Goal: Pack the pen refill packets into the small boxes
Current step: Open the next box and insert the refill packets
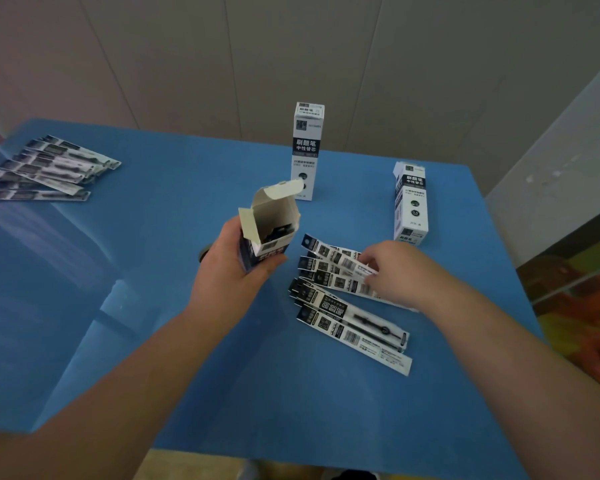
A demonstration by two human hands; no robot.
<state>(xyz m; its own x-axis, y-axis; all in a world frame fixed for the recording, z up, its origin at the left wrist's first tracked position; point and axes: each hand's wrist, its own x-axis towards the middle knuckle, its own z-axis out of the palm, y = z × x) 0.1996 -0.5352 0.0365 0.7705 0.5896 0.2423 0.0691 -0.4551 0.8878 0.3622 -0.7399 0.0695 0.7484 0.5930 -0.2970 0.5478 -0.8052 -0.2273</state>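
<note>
My left hand (231,268) grips a small white-and-black box (269,223) upright above the table, its top flaps open and dark packet ends showing inside. My right hand (399,271) reaches onto a fan of several pen refill packets (340,299) lying in the middle of the blue table, its fingertips pinching the top packet (347,259). Two closed boxes stand upright: one at the back centre (306,150), one at the right (411,206).
A second pile of several refill packets (45,168) lies at the table's far left. The blue table (153,341) ends at a near edge below my arms and a right edge beside a patterned floor. A pale wall rises behind.
</note>
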